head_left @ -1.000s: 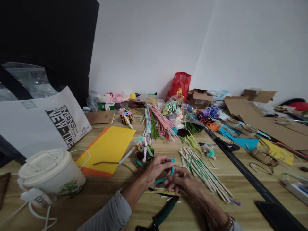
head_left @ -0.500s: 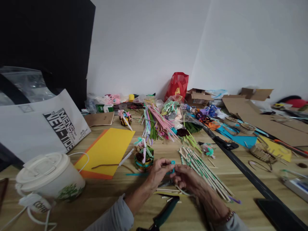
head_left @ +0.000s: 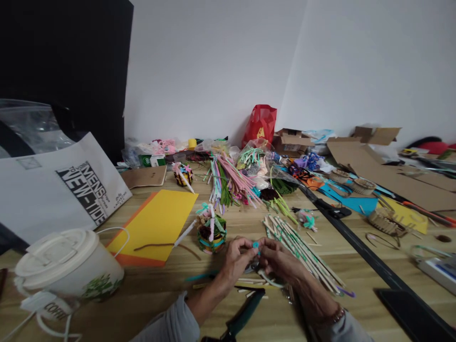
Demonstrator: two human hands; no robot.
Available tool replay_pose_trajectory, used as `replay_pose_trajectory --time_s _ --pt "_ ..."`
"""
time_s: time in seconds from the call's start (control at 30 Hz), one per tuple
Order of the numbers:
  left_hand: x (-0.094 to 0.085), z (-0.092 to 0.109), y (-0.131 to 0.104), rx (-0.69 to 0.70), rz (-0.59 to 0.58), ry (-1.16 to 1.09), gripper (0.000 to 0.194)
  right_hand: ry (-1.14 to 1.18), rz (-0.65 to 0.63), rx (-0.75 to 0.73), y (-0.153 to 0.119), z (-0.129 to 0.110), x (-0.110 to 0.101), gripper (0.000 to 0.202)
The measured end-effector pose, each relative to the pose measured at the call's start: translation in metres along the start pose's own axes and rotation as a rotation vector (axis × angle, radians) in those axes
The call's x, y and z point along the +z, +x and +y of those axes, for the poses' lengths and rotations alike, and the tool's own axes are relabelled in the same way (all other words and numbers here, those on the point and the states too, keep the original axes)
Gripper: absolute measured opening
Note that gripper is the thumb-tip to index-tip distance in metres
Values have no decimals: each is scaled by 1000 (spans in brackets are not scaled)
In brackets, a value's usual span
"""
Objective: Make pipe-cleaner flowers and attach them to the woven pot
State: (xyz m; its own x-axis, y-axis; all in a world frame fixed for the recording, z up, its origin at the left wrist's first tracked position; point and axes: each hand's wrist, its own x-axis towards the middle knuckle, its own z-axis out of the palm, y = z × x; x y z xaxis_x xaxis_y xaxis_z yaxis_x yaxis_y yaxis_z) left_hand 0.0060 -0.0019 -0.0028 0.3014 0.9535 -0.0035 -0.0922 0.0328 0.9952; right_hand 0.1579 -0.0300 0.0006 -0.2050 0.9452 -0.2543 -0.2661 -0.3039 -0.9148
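Note:
Fingertips of my left hand (head_left: 235, 260) and my right hand (head_left: 280, 259) pinch a turquoise chenille stem (head_left: 255, 245), bent into a small curl between them. The hands nearly meet over the table. Beyond my left wrist a turquoise strip (head_left: 199, 276) lies low; whether it belongs to the same stem I cannot tell. Just left of my left hand stands a small woven basket (head_left: 212, 243) with chenille flowers. Beneath the hands are short pale sticks (head_left: 251, 281) and a pale loop (head_left: 270, 280) near my right palm. Dark-green-handled pliers (head_left: 245, 313) rest between my forearms.
Patterned sticks (head_left: 302, 251) lie right of my hands, a black strap (head_left: 370, 251) beyond them. Yellow paper (head_left: 167, 218), a lidded white cup (head_left: 67, 266) and a printed bag (head_left: 46, 190) occupy the left. Chenille bundles (head_left: 235, 178) and a red bag (head_left: 261, 124) stand behind.
My fingers have drawn closer around the turquoise stem, and less of it shows below the curl. The strip behind my left wrist sits lower. The view has shifted slightly.

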Motion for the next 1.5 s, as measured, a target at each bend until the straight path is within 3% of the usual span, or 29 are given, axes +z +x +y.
replay_pose_trajectory --time_s 0.17,0.3,0.43,0.63,0.87,1.03,1.2,1.37,1.5 --pt "2 -5 0 -153 -24 -112 17 -208 73 -152 2 2 -1 39" --pt "0 -3 1 -156 -43 -171 19 -357 79 -280 -1 0 2 37" --pt "-1 -2 2 -168 -42 -205 22 -448 86 -313 -5 -3 5 33" --pt "-1 -4 3 -191 -19 -184 21 -676 173 -437 -8 -6 8 20" --pt "-4 -5 5 -227 -51 -195 13 -732 244 -487 -7 1 9 20" --pt "-10 -4 8 -266 -125 -261 20 -635 211 -467 -6 3 9 25" --pt "-9 0 8 -182 -120 -288 30 -436 152 -331 -1 -2 -3 37" --pt "-6 1 8 -145 -128 -276 33 -409 43 -185 0 -3 -11 44" --pt "-7 -2 8 -145 -129 -250 32 -430 59 -200 3 4 -14 41"
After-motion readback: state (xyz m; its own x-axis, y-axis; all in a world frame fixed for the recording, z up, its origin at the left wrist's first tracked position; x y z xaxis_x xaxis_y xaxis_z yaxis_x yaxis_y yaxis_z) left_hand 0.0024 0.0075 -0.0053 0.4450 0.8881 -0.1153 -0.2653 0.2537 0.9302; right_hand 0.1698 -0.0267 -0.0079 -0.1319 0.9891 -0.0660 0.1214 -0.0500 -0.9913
